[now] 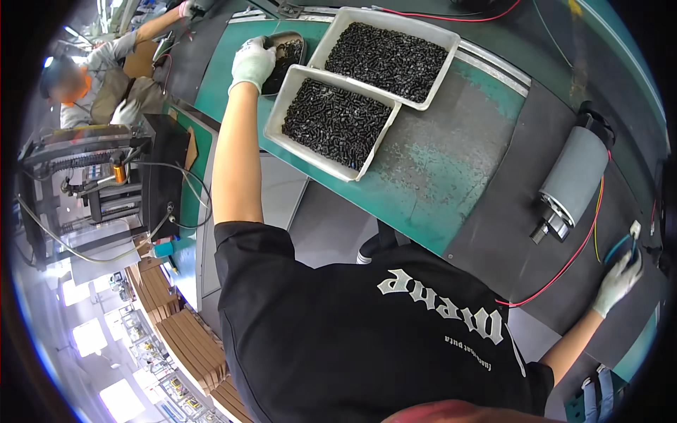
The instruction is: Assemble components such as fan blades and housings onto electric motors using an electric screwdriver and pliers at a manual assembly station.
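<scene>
My left hand (252,63), in a white glove, is at the rim of a small dark tray (305,51). Its fingers are curled, and what they hold, if anything, is hidden. Small black pieces lie in that tray. Beside it are two white bins, a near one (271,127) and a far one (451,42), both full of short black cylindrical pieces. Far to the right, my gloved right hand (618,283) is closed around blue wires (618,248) below a white connector (635,229). A grey cylindrical motor (577,173) with a metal shaft lies left of that hand.
Red and yellow wires (564,271) run from the motor across the dark bench. The green worktop (430,201) is worn. At the left stand a black machine frame (159,169) and a co-worker (99,92) in gloves. Stacked brown cardboard (187,345) lies lower left.
</scene>
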Available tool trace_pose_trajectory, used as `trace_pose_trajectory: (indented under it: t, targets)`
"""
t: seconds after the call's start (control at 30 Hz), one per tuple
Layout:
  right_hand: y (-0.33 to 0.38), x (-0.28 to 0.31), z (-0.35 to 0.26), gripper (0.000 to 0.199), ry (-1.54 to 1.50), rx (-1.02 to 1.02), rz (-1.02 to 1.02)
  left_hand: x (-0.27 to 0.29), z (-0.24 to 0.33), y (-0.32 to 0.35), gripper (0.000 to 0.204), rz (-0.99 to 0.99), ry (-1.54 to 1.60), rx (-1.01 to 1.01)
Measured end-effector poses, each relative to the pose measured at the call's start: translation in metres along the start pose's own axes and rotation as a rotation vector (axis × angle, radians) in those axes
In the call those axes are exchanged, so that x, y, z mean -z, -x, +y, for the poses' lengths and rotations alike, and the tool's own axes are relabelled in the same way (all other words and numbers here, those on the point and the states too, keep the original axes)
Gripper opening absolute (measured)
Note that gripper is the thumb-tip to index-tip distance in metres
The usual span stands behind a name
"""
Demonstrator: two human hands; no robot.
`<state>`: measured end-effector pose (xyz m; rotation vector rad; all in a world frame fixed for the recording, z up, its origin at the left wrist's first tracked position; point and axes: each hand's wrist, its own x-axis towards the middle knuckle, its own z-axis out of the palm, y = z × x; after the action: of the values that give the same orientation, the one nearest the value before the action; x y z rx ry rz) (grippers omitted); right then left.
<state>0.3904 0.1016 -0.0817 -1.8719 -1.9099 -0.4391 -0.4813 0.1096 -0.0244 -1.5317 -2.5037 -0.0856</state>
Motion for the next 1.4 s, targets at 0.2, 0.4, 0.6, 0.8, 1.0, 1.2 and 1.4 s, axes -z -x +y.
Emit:
trace_pose_trajectory:
  t: [0.2,0.4,0.6,0.8,1.0,1.2,1.4]
  targets:
    - [0.009,0.034,-0.039,0.041,0.041,-0.014,-0.078,-0.008,0.021,-0.01,0.032,-0.039,0.079,0.051]
    - [0.012,0.019,-0.057,0.047,-0.25,-0.049,-0.195,-0.026,0.002,-0.025,0.034,-0.027,0.053,0.063]
    - [0.013,0.022,-0.055,0.049,-0.134,-0.049,-0.258,-0.029,-0.01,-0.023,0.034,-0.089,0.208,0.124]
    - [0.015,0.023,-0.06,0.048,-0.075,-0.033,-0.251,-0.015,-0.016,-0.017,0.027,0.077,0.264,-0.004]
    - [0.017,0.023,-0.062,0.046,0.081,-0.062,-0.21,0.021,-0.014,0.0,0.02,0.076,0.389,-0.068]
    - [0.029,0.015,-0.038,0.046,-0.209,-0.219,-0.099,0.032,-0.019,0.016,0.018,0.051,0.57,-0.097]
    - [0.014,0.08,-0.132,0.044,-1.225,-0.602,-0.082,0.115,0.216,0.136,0.009,-0.019,1.737,-0.132]
